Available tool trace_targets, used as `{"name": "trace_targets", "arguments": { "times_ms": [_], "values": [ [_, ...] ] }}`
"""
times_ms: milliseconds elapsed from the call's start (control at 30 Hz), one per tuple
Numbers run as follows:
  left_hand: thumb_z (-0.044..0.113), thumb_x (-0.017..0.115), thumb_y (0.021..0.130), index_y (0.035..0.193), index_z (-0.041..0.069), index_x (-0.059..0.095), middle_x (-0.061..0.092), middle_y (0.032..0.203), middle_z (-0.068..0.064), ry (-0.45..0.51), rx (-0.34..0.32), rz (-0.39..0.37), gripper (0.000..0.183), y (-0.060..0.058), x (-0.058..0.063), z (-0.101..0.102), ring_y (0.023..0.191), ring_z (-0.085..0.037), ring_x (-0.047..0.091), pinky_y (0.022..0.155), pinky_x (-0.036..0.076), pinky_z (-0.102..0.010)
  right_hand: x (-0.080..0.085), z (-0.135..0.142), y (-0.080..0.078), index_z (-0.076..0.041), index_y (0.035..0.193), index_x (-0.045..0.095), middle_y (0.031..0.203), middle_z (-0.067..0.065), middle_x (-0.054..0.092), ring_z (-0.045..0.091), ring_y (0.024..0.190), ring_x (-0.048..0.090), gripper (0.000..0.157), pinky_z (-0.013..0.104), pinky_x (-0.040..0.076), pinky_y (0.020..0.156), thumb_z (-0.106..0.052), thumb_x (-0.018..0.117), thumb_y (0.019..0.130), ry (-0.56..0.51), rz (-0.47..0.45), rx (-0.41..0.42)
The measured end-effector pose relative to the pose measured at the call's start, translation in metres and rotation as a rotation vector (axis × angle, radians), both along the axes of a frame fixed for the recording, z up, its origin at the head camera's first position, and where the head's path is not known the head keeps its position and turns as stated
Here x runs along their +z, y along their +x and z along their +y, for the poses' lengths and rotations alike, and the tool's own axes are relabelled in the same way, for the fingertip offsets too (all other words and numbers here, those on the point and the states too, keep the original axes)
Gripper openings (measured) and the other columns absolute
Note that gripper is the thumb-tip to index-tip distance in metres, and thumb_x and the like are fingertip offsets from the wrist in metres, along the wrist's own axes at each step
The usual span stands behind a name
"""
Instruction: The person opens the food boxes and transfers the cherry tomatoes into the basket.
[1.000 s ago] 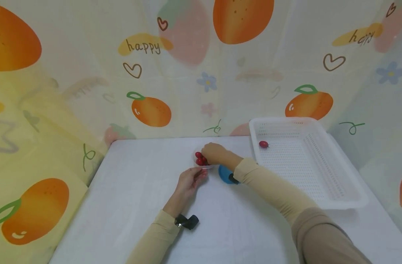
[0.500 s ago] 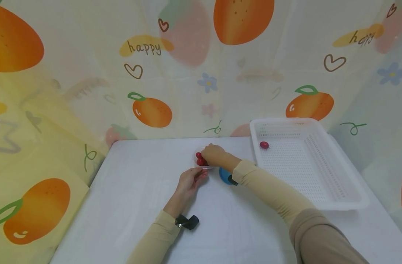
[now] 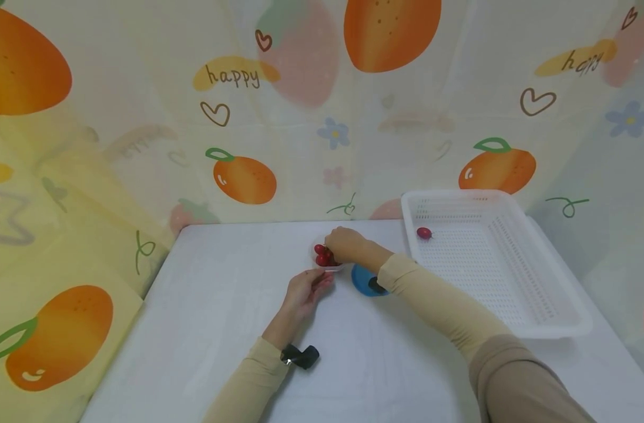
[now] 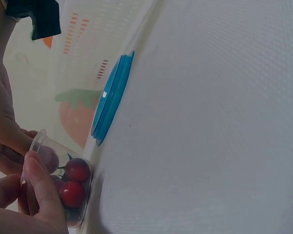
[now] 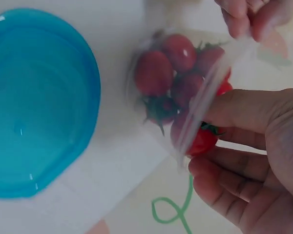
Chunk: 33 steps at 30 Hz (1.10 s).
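A clear plastic cup holding several red cherry tomatoes stands near the table's back edge. My left hand pinches its rim from the near side, thumb outside in the left wrist view. From the right, my right hand reaches over the rim. In the right wrist view, its thumb and fingers grip a cherry tomato at the cup's mouth. A round blue lid lies on the table beside the cup, partly under my right wrist.
A white perforated plastic basket stands on the right of the table, with one cherry tomato in its far left part. A white cloth covers the table. Behind rises a fruit-printed curtain.
My right hand and wrist have shifted very slightly to the right, so more of the blue lid shows. My left hand stays at the cup's rim.
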<state>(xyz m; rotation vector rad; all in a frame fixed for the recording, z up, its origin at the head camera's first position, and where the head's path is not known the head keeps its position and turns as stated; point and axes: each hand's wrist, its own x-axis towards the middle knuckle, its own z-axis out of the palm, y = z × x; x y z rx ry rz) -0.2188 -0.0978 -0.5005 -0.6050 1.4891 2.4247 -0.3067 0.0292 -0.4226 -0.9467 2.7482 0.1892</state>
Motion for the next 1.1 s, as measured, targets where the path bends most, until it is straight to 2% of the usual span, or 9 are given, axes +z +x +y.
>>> {"name": "trace_targets", "arguments": {
  "times_ms": [200,433,600,767,933,1100],
  "values": [
    [0.013,0.058,0.097,0.121,-0.006,0.057,0.073,0.093,-0.006,-0.003,-0.006,0.004,0.031,0.000,0.000,0.000,0.084,-0.013,0.071,0.077,0.059,-0.020,0.015,0.009,-0.005,-0.007,0.103,0.067,0.096,0.006,0.069,0.019,0.087,0.062,0.014,0.029,0.056,0.085,-0.012,0.067,0.089,-0.053,-0.008,0.012],
    [0.019,0.059,0.098,0.126,-0.003,0.057,0.072,0.101,-0.007,-0.016,-0.026,-0.021,0.035,0.001,0.000,-0.003,0.091,-0.015,0.070,0.084,0.058,-0.021,0.035,0.023,-0.014,-0.005,0.111,0.067,0.101,0.007,0.069,0.022,0.095,0.063,0.022,0.031,0.056,0.089,-0.015,0.066,0.091,-0.226,-0.083,-0.011],
    [0.018,0.058,0.098,0.124,-0.003,0.057,0.073,0.097,-0.006,-0.019,-0.029,-0.014,0.034,0.000,0.001,-0.002,0.087,-0.013,0.071,0.082,0.058,-0.021,0.053,0.041,-0.026,-0.003,0.115,0.067,0.102,0.011,0.069,0.023,0.094,0.062,0.027,0.031,0.057,0.086,-0.016,0.067,0.091,-0.356,-0.132,-0.035],
    [0.018,0.059,0.097,0.122,-0.002,0.057,0.073,0.096,-0.006,-0.030,-0.027,-0.009,0.031,-0.001,0.002,-0.002,0.086,-0.012,0.071,0.080,0.058,-0.019,0.069,0.061,-0.035,-0.003,0.116,0.067,0.106,0.013,0.068,0.025,0.096,0.060,0.029,0.034,0.057,0.088,-0.015,0.067,0.090,-0.428,-0.136,-0.078],
    [0.015,0.059,0.097,0.118,-0.002,0.059,0.073,0.094,-0.006,-0.028,-0.011,-0.004,0.027,0.000,0.002,-0.002,0.085,-0.012,0.070,0.078,0.059,-0.019,0.074,0.079,-0.041,0.000,0.118,0.065,0.110,0.016,0.067,0.028,0.100,0.061,0.029,0.040,0.055,0.092,-0.011,0.065,0.091,-0.487,-0.145,-0.111],
    [0.014,0.059,0.096,0.118,-0.003,0.059,0.073,0.092,-0.005,-0.010,-0.009,-0.009,0.027,-0.001,0.000,-0.003,0.084,-0.012,0.071,0.078,0.059,-0.020,0.074,0.098,-0.045,-0.002,0.120,0.064,0.112,0.016,0.066,0.029,0.103,0.061,0.031,0.041,0.055,0.095,-0.009,0.065,0.090,-0.543,-0.160,-0.209]
  ]
}}
